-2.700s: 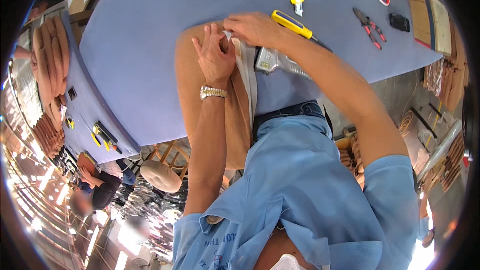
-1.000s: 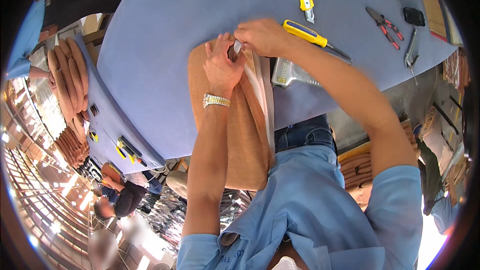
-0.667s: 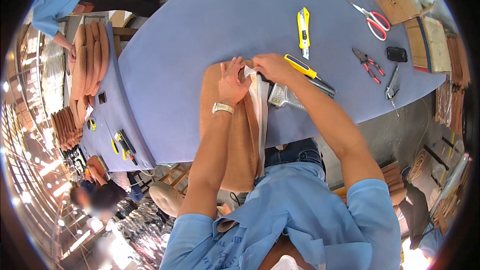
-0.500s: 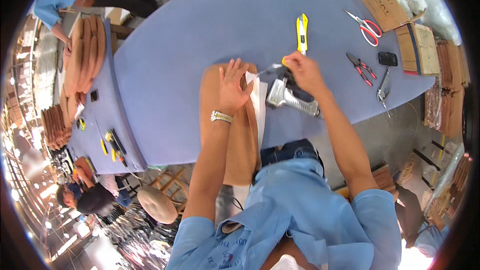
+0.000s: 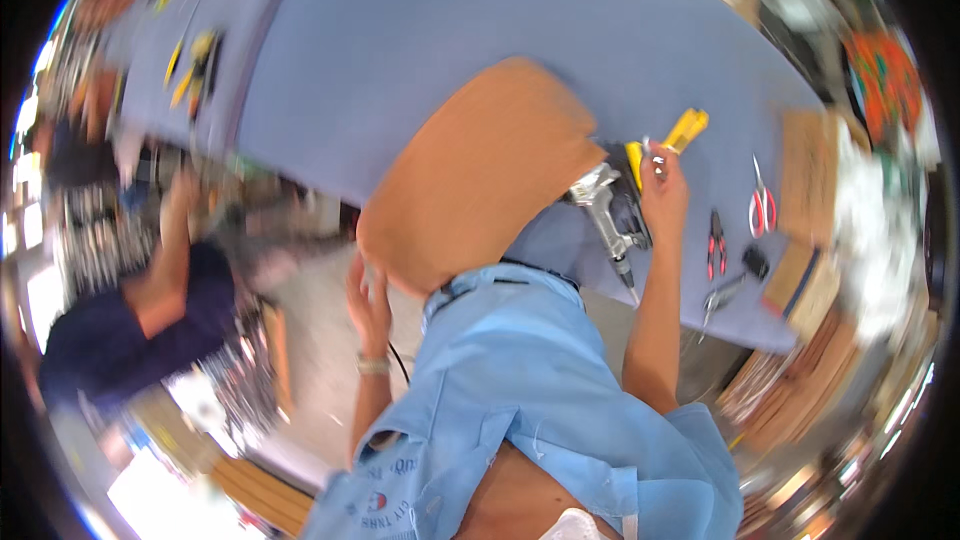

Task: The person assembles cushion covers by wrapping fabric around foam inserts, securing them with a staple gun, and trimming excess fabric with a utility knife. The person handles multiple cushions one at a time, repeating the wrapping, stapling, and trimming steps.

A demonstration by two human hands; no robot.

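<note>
A long brown padded cushion (image 5: pixel 480 170) lies at a slant across the near edge of the blue-covered table, its smooth side up. By its lower left end is my left hand (image 5: pixel 370 305), fingers apart and holding nothing; whether the fingertips touch the cushion I cannot tell. My right hand (image 5: pixel 664 195) is closed around a small yellow-handled tool (image 5: pixel 635 164), blurred, right of the cushion. A silver staple gun (image 5: pixel 603 210) with a hose lies between that hand and the cushion. Just beyond the hand rests a yellow utility knife (image 5: pixel 688 128).
Toward the right lie red-handled scissors (image 5: pixel 763 210), pliers (image 5: pixel 716 243) and a grey metal tool (image 5: pixel 722 292). Cardboard boxes (image 5: pixel 808 175) stand at the table's right edge. A person in dark clothes (image 5: pixel 140 320) works at the left. Another table (image 5: pixel 230 0) holds yellow tools.
The cushion has been turned over and slanted; its white edge strip no longer shows. My left hand has left its top for its near end. The view has swung.
</note>
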